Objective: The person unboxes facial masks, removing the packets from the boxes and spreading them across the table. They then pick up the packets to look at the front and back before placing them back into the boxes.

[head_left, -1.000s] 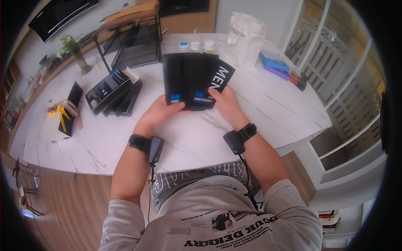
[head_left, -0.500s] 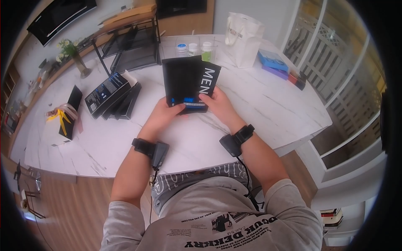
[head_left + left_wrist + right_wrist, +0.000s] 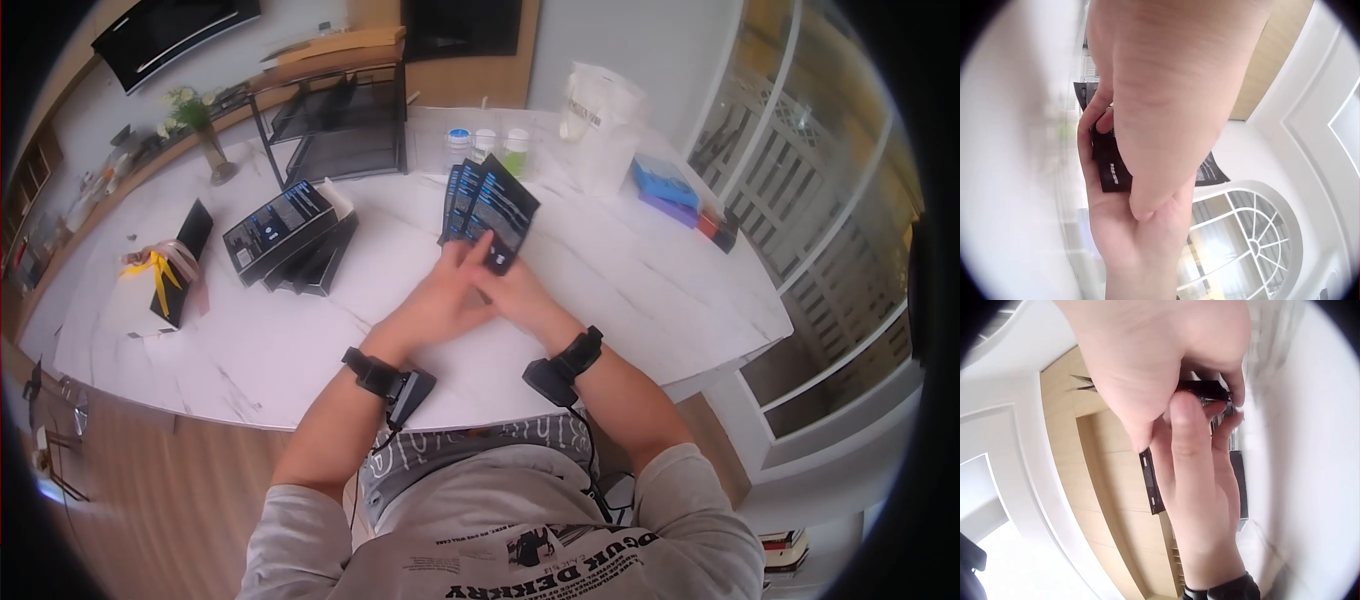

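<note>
Several flat black packets point(image 3: 503, 212) with blue and white print are fanned out above the table, their printed faces turned up. My left hand point(image 3: 440, 305) holds them by their lower ends from the left. From the right, my right hand point(image 3: 520, 298) pinches the packets, its thumb and fingers overlapping the left hand. In the left wrist view, a packet point(image 3: 1114, 169) shows between the two hands, and both palms cover much of the stack. Dark packet edges point(image 3: 1150, 481) stick out beside my right hand in the right wrist view.
Opened black boxes point(image 3: 285, 235) lie stacked on the marble-patterned table point(image 3: 640, 290). Left of them is a white box with a yellow ribbon point(image 3: 160, 275). Behind stand a black mesh rack point(image 3: 350, 125), capped bottles point(image 3: 485, 143), a white paper bag point(image 3: 605, 130) and a blue box point(image 3: 663, 182).
The packets have flipped from their plain, large-lettered side to the densely printed side. Both hands have come together and overlap, and the packets have shifted right.
</note>
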`<state>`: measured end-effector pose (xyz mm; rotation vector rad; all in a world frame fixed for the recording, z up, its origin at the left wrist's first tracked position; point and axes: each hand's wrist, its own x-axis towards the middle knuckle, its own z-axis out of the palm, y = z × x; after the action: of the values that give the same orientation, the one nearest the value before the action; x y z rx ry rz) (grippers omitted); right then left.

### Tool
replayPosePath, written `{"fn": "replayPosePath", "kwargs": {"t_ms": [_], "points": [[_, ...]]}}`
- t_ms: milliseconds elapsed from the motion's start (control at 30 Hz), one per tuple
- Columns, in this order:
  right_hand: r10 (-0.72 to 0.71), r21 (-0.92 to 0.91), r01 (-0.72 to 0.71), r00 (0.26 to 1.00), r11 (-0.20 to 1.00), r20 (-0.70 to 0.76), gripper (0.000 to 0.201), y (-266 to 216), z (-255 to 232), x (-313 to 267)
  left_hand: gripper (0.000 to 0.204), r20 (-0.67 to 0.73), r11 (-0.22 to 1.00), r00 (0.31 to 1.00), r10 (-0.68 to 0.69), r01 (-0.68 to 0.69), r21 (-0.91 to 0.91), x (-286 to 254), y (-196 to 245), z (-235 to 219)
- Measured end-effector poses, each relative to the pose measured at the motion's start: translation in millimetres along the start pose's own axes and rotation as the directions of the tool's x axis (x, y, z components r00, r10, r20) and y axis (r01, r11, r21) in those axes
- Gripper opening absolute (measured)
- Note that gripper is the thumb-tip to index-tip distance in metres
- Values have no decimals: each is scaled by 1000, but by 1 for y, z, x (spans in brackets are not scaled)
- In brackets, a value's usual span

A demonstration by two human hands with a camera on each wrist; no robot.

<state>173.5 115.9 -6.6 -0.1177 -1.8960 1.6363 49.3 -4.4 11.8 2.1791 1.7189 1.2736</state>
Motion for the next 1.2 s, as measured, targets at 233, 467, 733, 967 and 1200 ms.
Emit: {"fn": "replayPosePath", "kwargs": {"t_ms": [233,467,733,967,1200], "points": [[206,565,-138,977,814,-59,34,-15,-14,-6,55,-416,959,864,-283,241,-151,6,-25,-11],[174,419,-154,985,895,-8,34,-8,-24,-10,41,444,241,815,-373,547,-801,-6,-32,-21],[86,242,-49,986,969,-145,37,-7,-21,-8,31,358,182,838,-412,460,-869,-5,-26,-16],[75,91,-53,960,994,-270,31,0,-23,-6,27,218,457,815,-537,498,-736,-3,-25,-17],[138,143,-100,950,985,-280,27,1,-32,-8,39,281,218,803,-526,446,-868,-3,-23,-27]]}}
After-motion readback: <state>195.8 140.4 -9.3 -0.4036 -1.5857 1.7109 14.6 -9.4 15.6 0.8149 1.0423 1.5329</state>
